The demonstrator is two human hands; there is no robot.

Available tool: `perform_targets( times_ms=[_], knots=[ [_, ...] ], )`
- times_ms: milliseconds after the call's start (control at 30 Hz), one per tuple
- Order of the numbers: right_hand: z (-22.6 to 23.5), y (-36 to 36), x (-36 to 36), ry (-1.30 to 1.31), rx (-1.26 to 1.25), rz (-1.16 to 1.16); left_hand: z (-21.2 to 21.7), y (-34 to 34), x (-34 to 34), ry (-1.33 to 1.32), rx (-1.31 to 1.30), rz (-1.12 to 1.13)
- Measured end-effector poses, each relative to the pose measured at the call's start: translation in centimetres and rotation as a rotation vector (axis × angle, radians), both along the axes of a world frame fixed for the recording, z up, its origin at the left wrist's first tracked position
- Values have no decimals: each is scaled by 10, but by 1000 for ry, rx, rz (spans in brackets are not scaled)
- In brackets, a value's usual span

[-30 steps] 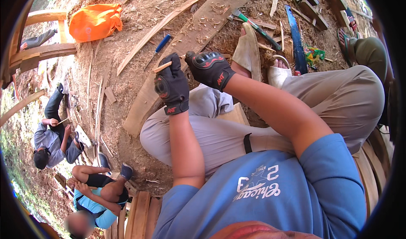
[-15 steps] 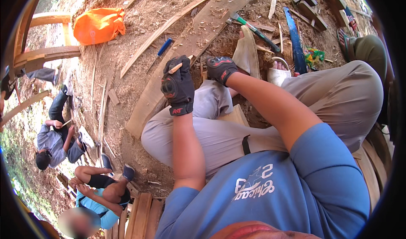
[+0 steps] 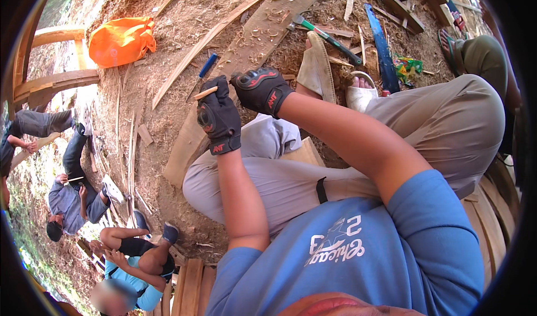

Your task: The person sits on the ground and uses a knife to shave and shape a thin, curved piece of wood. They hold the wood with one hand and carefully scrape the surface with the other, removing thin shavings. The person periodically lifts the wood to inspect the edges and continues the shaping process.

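My left hand (image 3: 219, 117), in a black padded glove, is closed around a short, thin wooden stick (image 3: 206, 93) whose pale end pokes out on the left. Right beside it, close to the left fingers, my right hand (image 3: 262, 90) is also gloved and curled shut. Its fingers face away, so whatever it may grip is hidden. Both hands are above a long wooden plank (image 3: 187, 142) strewn with curled shavings. Just beyond the left hand lies a tool with a blue handle (image 3: 208, 65) and a thin shaft.
A green-and-black hammer (image 3: 330, 40) and a blue saw-like blade (image 3: 382, 50) lie ahead to the right. An orange bag (image 3: 122, 41) rests at far left, near a wooden frame (image 3: 56, 82). Several people sit or stand at left; another person's leg (image 3: 484, 64) is at right.
My right hand has moved left, up against the left hand. The stick has turned to point more to the left. The whole view has shifted slightly.
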State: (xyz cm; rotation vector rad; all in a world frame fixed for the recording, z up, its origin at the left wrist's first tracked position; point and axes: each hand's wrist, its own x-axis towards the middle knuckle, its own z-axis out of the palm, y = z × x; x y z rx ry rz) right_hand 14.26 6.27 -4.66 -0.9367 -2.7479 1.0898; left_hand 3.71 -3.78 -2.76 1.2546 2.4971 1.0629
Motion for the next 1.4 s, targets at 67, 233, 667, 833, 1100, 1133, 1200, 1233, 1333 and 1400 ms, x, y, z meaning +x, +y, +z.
perform_targets(
  times_ms=[67, 233, 667, 833, 1100, 1133, 1200, 1233, 1333, 1400],
  knots=[
    [-4, -4, 1, 9, -4, -13, 0, -2, 1, -30, -11, -3],
    [-69, -1, 23, -95, -20, -83, 4, 7, 13, 96, -7, -100],
    [9, -6, 8, -38, -94, -75, 11, 11, 11, -89, -59, 117],
    [-10, -14, 6, -36, -78, -102, 12, 6, 11, -130, -64, 153],
    [-89, -21, 39, -279, -77, -69, 6, 10, 9, -85, 8, 124],
    [-84, -28, 42, -288, -114, -92, 2, 4, 2, -160, 23, 146],
    [-74, -17, 39, -282, -144, -143, 2, 3, -3, -176, -6, 234],
    [-68, -13, 37, -242, -136, -171, 2, 2, -4, -184, -20, 278],
    [-43, -5, 28, -145, -118, -192, 14, 4, -2, -254, -43, 306],
    [-16, -8, 17, -106, -104, -122, 13, 1, -3, -266, -53, 312]
  ],
)
